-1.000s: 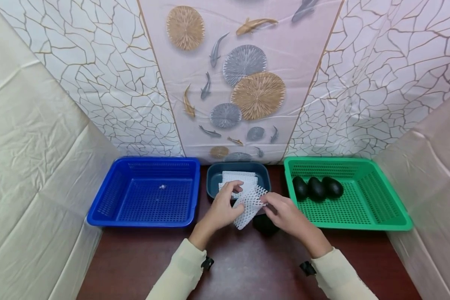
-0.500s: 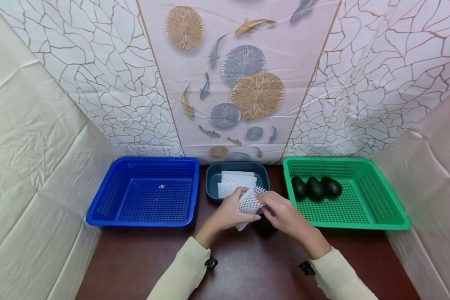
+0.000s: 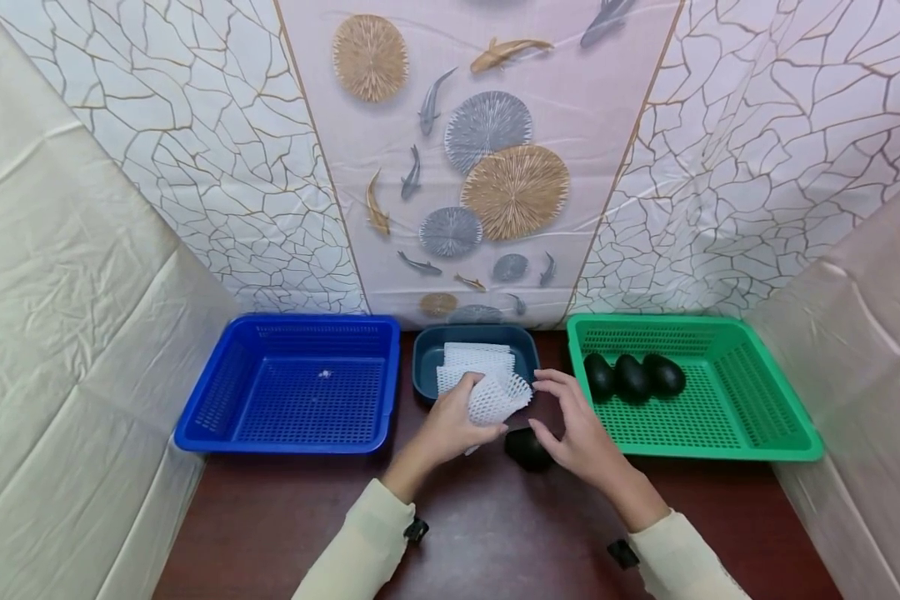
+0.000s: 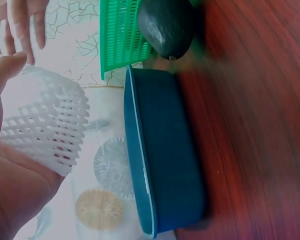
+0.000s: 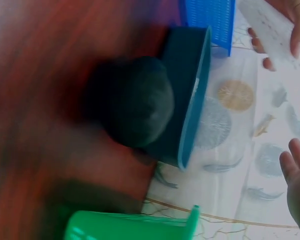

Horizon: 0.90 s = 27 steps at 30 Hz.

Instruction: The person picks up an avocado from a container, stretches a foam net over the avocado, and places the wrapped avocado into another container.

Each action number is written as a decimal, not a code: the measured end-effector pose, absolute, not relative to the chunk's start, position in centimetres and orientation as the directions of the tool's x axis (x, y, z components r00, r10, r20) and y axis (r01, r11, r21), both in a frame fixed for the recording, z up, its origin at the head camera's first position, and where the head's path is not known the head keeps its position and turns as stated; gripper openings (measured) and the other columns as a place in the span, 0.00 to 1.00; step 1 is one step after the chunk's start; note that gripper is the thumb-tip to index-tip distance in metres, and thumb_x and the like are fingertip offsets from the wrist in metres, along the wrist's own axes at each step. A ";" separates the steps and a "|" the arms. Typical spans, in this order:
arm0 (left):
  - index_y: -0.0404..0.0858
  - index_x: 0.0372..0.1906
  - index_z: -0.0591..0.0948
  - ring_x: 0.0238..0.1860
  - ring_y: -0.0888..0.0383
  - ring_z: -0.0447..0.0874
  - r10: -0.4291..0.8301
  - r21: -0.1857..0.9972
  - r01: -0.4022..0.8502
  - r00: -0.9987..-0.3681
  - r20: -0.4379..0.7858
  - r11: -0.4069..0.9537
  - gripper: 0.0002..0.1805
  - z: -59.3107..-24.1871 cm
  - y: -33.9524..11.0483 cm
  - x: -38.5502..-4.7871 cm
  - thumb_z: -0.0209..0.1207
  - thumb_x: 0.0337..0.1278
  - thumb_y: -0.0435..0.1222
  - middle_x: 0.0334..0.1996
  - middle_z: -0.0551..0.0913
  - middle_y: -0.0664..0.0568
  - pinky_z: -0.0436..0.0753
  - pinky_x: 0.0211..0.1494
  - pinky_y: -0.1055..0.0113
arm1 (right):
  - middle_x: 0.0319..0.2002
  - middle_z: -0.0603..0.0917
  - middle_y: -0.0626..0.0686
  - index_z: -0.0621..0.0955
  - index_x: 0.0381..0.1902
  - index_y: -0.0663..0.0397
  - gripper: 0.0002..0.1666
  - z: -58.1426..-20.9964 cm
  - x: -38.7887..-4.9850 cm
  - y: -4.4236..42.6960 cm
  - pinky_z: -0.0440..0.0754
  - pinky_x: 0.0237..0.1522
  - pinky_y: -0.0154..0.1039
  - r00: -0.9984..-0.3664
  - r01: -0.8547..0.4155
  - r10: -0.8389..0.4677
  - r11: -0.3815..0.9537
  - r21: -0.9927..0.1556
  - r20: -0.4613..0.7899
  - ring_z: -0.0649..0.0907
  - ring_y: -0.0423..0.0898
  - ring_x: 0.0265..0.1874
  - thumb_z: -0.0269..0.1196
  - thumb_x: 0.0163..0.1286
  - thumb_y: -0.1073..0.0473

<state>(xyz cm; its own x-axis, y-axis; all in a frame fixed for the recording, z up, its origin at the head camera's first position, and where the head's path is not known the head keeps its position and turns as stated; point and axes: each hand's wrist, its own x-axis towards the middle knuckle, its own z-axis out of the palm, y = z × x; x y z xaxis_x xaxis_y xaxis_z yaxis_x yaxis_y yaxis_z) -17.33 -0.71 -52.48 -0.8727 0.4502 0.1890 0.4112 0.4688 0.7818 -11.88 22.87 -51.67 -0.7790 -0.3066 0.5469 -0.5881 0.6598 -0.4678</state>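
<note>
A white foam net sleeve is gripped in my left hand, its mouth spread toward the right. In the left wrist view the net lies against the palm, with the thumb over it. My right hand is just right of the net, thumb and fingers apart, holding nothing. Between the hands, a dark avocado rests on the table; the right wrist view shows this avocado in front of the tray. More folded white nets lie in a dark teal tray behind the hands.
On the left stands a blue basket with a small whitish bit on its floor. A green basket on the right holds several dark avocados at its left side. A patterned cloth hangs behind them.
My right hand has let go of the net's edge and moved slightly right, its fingers spreading. My left hand has closed round the net, which is now more opened out. The table avocado shows more fully.
</note>
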 end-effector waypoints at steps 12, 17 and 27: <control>0.41 0.67 0.71 0.55 0.50 0.84 0.405 0.684 0.466 -0.876 0.264 0.562 0.42 -51.8 -2.3 -17.3 0.77 0.49 0.49 0.58 0.84 0.45 0.83 0.60 0.51 | 0.75 0.66 0.63 0.69 0.69 0.64 0.47 -56.5 -11.0 23.0 0.50 0.70 0.16 -0.851 -0.488 -0.246 0.695 -0.528 0.463 0.72 0.59 0.70 0.80 0.55 0.62; 0.40 0.67 0.71 0.54 0.51 0.85 0.404 0.664 0.485 -0.868 0.288 0.569 0.42 -52.2 -2.5 -17.3 0.77 0.49 0.49 0.57 0.84 0.45 0.84 0.59 0.52 | 0.73 0.68 0.64 0.69 0.69 0.64 0.49 -58.3 -10.9 23.1 0.54 0.69 0.19 -0.866 -0.466 -0.243 0.709 -0.529 0.437 0.73 0.59 0.69 0.81 0.53 0.61; 0.39 0.67 0.71 0.55 0.49 0.85 0.412 0.624 0.504 -0.860 0.300 0.597 0.42 -52.7 -2.9 -17.1 0.77 0.49 0.49 0.58 0.83 0.43 0.84 0.60 0.52 | 0.72 0.69 0.66 0.68 0.72 0.62 0.53 -61.0 -10.8 23.9 0.71 0.65 0.61 -0.933 -0.350 -0.223 0.744 -0.569 0.283 0.70 0.62 0.71 0.82 0.53 0.59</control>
